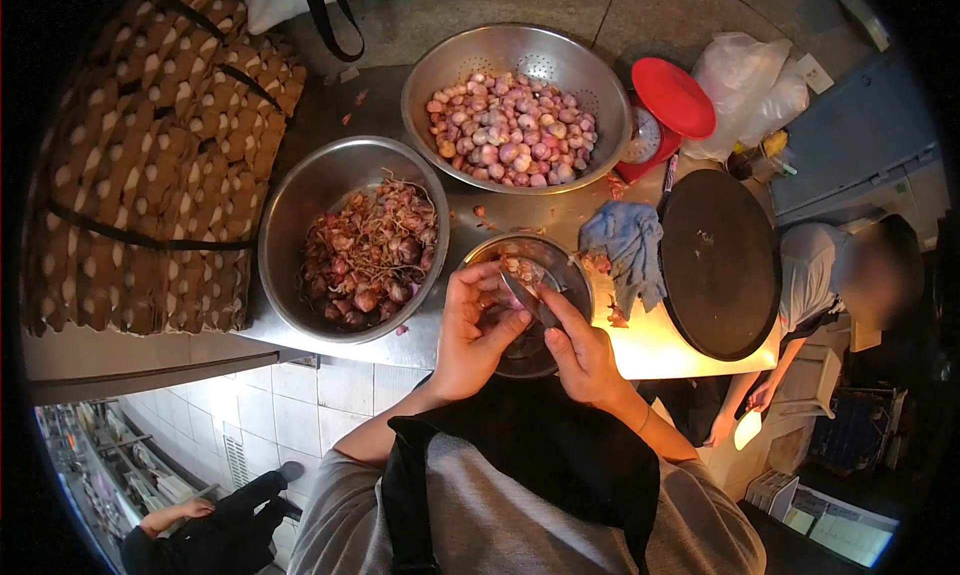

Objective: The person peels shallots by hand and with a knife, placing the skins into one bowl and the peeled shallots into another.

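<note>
Over a metal bowl (590,305) with papery peelings in it, my two hands come close together. My left hand (470,335) is closed around a small shallot (520,293), mostly covered by the fingers. In my right hand (580,350) is a small knife (527,300), its blade against the shallot. To the left, a large steel bowl (275,275) holds unpeeled shallots (365,245) with dry roots and skins. A perforated steel colander (415,110) beyond it contains many peeled shallots (515,135).
Stacked egg trays (150,175) stand at the left. A blue cloth (628,250), a round dark board (720,265), a red scale (672,100) and plastic bags (740,85) lie to the right. One person (810,275) is at the right, another (220,525) at lower left.
</note>
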A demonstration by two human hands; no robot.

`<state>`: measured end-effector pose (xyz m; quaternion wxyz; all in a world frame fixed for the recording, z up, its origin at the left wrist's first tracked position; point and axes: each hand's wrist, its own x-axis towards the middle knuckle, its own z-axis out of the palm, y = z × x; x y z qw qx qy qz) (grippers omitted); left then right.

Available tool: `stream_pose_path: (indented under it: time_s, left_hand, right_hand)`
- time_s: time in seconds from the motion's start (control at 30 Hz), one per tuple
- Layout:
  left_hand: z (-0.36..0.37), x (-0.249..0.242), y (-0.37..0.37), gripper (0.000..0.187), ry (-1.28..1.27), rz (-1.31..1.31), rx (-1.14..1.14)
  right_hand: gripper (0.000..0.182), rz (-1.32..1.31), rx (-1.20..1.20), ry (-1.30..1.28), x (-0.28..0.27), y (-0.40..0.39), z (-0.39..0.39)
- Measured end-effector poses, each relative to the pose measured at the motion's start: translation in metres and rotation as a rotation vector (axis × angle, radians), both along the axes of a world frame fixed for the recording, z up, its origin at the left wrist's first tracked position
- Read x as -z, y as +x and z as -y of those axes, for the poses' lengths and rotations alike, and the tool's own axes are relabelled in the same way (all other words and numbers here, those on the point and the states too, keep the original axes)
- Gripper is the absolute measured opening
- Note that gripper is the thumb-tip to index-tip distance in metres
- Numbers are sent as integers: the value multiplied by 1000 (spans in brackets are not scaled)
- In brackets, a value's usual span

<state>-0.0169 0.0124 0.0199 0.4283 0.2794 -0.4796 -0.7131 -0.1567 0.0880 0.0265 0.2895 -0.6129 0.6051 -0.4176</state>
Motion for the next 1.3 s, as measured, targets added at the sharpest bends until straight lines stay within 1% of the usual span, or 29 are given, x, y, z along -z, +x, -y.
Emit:
stream_pose_path:
  time_s: [0.1, 0.2, 0.23, 0.27, 0.33, 0.37, 0.43, 0.53, 0.57, 0.63, 0.77, 0.93, 1.03, 1.1, 1.17, 1.27, 1.3]
  left_hand:
    - [1, 1, 1, 51, -6, 18, -1]
    - [2, 5, 3, 51, -16, 30, 19]
    - [2, 6, 4, 51, -19, 30, 29]
    - [2, 5, 3, 49, 9, -23, 31]
    - [1, 0, 1, 45, 64, -129, 35]
    - [1, -3, 1, 40, 105, -143, 30]
    - [2, -7, 0, 31, 188, -170, 19]
    - [7, -7, 3, 19, 423, -190, 132]
    - [7, -5, 2, 17, 437, -202, 128]
    - [7, 1, 1, 15, 465, -225, 120]
    - [7, 3, 1, 15, 472, -226, 112]
    - [5, 6, 2, 16, 462, -179, 96]
    - [5, 11, 1, 17, 365, -178, 107]
    - [4, 7, -1, 17, 364, -191, 90]
    - [3, 7, -1, 17, 364, -216, 66]
    - [3, 11, -2, 17, 369, -260, 43]
    - [2, 10, -2, 17, 370, -263, 46]
  right_hand:
    - [39, -78, -6, 75, -8, 0, 0]
    - [38, -73, 17, -111, 7, -3, 4]
    - [37, 97, 32, -1, 12, -4, 3]
    - [37, 268, 47, 109, 16, -6, 2]
    - [36, 521, 71, 290, 12, -7, 2]
    - [37, 603, 81, 359, 8, -8, 1]
    - [38, 689, 87, 433, -2, -8, 0]
    - [40, 638, 46, 381, -5, -5, -3]
    - [40, 579, 10, 319, -2, -4, -3]
    - [41, 542, -13, 266, -2, -1, -3]
    - [41, 462, -29, 218, -7, 4, -2]
    - [41, 236, -53, 101, -10, 4, 4]
    - [42, 174, -31, 114, -4, 0, 4]
    - [42, 349, 6, 186, -3, 1, 2]
    - [41, 432, 5, 205, -5, 2, 1]
    - [39, 367, -32, 129, -10, 4, 1]
    - [39, 310, -32, 87, -10, 5, 3]
